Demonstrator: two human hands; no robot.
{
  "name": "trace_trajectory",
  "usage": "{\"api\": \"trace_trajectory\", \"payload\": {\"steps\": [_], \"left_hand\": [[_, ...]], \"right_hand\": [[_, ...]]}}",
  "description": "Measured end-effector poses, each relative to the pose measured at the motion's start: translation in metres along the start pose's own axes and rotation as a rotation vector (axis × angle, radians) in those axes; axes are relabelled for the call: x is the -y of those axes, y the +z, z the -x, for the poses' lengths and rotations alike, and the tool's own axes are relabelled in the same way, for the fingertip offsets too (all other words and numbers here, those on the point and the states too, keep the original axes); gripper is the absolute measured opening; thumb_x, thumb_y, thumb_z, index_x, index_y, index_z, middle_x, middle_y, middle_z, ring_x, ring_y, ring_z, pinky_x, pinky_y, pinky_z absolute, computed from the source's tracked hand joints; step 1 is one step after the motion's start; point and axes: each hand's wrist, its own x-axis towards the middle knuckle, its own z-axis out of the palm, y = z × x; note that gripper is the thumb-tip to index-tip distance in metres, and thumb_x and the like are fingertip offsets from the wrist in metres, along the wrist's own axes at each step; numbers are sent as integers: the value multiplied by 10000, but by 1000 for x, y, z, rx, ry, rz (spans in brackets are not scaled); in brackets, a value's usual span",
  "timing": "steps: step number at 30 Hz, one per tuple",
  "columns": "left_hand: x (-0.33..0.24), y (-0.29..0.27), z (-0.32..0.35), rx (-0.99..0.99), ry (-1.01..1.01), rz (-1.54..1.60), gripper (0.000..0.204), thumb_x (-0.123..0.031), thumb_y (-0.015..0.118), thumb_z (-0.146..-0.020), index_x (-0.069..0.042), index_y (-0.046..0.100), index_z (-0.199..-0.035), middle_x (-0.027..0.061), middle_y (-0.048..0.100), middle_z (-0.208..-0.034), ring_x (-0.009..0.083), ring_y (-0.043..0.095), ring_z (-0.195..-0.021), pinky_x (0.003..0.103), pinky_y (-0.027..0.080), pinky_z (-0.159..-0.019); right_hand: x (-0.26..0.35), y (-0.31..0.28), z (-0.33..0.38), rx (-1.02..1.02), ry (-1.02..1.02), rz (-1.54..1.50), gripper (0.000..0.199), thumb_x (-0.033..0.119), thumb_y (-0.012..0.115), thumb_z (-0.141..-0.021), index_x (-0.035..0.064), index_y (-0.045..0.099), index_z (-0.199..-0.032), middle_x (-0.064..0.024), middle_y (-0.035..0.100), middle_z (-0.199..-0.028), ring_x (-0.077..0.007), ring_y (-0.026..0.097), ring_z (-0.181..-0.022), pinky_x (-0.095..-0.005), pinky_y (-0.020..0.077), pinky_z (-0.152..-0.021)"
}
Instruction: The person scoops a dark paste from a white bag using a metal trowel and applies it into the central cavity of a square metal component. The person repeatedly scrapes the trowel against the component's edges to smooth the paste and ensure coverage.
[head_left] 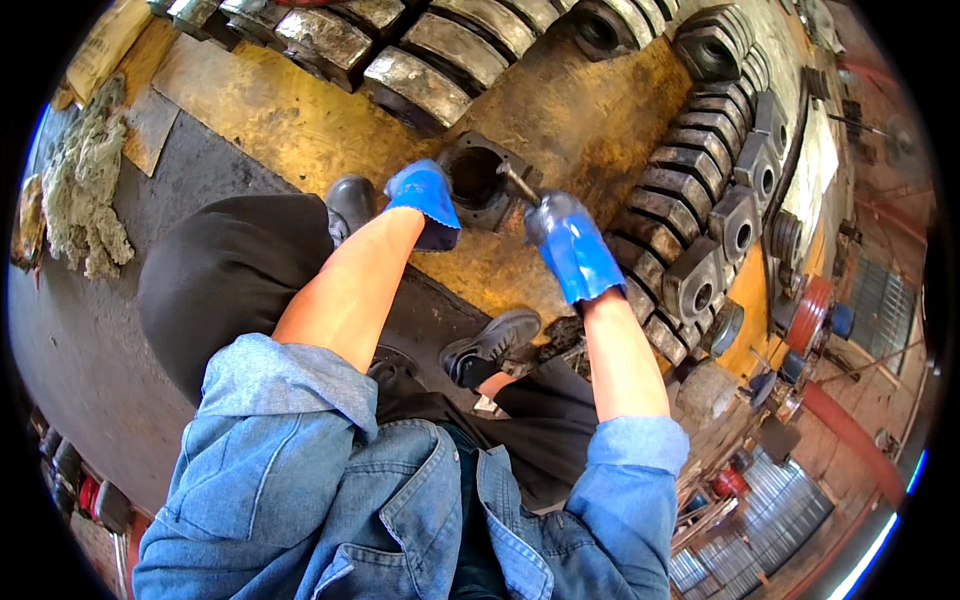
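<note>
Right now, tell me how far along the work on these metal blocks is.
Done, apparently: rows of similar bored blocks stand lined up along the right, though whether they are finished cannot be told. In hand: the left hand steadies one dark block on the yellow surface while the right hand works a metal tool into its bore. Left: cannot be judged from here.
</note>
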Motion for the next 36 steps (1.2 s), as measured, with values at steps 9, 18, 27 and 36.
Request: {"api": "trace_trajectory", "payload": {"steps": [9,18,27,36], "left_hand": [[7,14,-18,-55,-26,167,382,-291,696,-776,-146,660,-1129,72,610,-1217,277,573,-1136,404,474,-888],[20,-9,53,-149,285,155,281,-298,446,-892,-83,565,-1029,147,628,-947,255,593,-842,371,439,-769],[10,2,6,-49,374,-227,251,-240,532,-863,-65,668,-984,155,644,-1020,329,612,-939,378,497,-756],[18,33,-40,-147,267,-124,225,-192,559,-842,-39,691,-940,190,641,-1011,352,614,-950,393,506,-750]], "right_hand": [[-9,16,-21,127,360,-1,322,270,553,-882,54,718,-710,-115,634,-577,-176,618,-540,-337,490,-545],[47,18,-28,191,-123,370,348,156,495,-828,259,631,-1132,-110,643,-1075,-301,630,-962,-395,511,-836],[-9,14,-24,4,224,-95,228,208,517,-835,62,673,-917,-188,661,-879,-334,645,-834,-388,506,-689],[-26,28,-6,-74,215,-621,292,224,495,-882,-26,646,-877,-120,682,-785,-193,672,-713,-334,509,-622]]}}
